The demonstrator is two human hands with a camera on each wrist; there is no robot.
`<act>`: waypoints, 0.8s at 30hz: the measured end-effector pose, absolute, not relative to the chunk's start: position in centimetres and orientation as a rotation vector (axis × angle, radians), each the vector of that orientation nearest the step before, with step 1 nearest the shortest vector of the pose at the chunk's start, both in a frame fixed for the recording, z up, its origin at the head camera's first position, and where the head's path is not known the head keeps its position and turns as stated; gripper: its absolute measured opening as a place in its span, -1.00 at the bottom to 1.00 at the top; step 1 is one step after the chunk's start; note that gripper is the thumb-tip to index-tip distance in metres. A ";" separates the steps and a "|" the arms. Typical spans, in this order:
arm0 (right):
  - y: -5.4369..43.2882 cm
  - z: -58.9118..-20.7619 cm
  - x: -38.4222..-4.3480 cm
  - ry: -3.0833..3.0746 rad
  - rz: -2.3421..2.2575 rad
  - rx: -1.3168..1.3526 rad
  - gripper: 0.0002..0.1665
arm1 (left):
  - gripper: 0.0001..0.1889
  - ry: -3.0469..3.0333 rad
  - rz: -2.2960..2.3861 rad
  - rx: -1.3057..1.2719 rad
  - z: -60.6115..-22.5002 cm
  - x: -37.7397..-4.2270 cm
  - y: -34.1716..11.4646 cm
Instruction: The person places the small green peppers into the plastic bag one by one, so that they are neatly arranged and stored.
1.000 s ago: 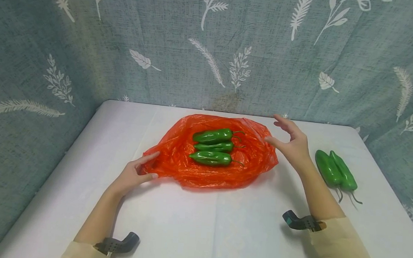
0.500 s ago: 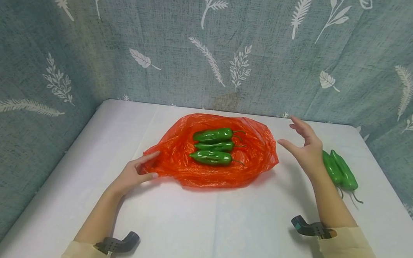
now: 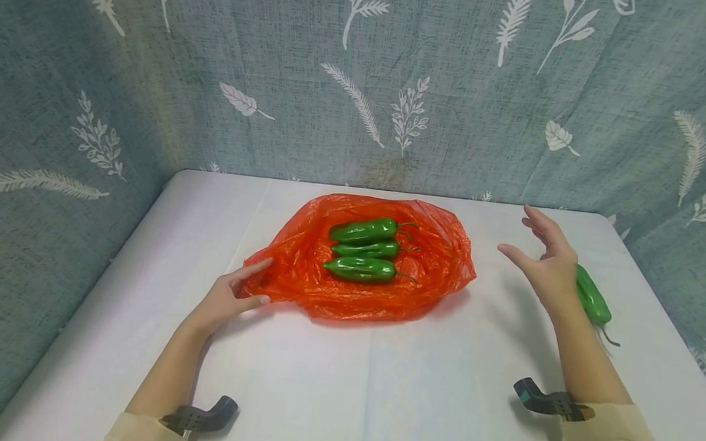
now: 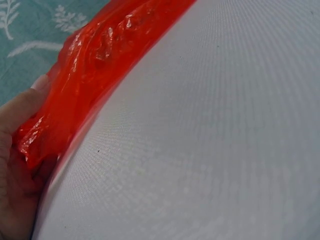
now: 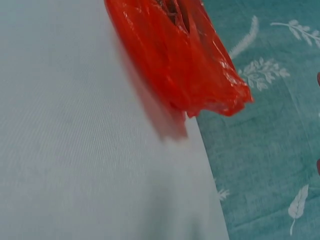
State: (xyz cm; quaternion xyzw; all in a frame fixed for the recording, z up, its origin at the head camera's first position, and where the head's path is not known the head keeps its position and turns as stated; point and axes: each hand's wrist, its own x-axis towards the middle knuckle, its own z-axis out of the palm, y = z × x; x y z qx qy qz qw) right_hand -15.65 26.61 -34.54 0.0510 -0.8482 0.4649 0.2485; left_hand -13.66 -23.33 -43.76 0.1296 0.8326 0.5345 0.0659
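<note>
Left hand (image 3: 219, 301): left of centre in the head view, at the left end of the red plastic bag (image 3: 360, 307). Fingers extended, thumb set apart from the forefinger, with the bag's edge lying between them; contact with the bag is light, with no closed grip seen.

Right hand (image 3: 553, 267): right part of the frame, above the table (image 3: 320, 392). Thumb and fingers are held wide apart in a C shape, holding nothing. It stands well apart from the bag and partly hides a green pepper (image 3: 592, 298), whose stem points to the lower right.

Red bag: middle of the frame, lying flat and crumpled, mouth spread. Three peppers (image 3: 366, 250) lie on it side by side, tips left, stems right.

Surroundings: white table surface; green patterned cloth (image 3: 289, 57) with white leaves across the top of the frame. Both forearms wear beige sleeves (image 3: 614, 437) and dark wrist devices (image 3: 550, 403).
</note>
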 end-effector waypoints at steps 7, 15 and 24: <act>27.7 -34.6 -15.0 -2.366 1.216 0.007 -0.16 | -0.26 2.513 1.615 0.423 -43.7 -13.6 -23.4; 28.7 -35.3 -14.6 -2.338 1.215 -0.016 -0.16 | -0.27 2.519 1.620 0.439 -43.9 -13.7 -23.4; 29.9 -35.9 -13.7 -2.295 1.223 -0.074 -0.18 | -0.25 2.499 1.628 0.408 -43.9 -13.7 -23.3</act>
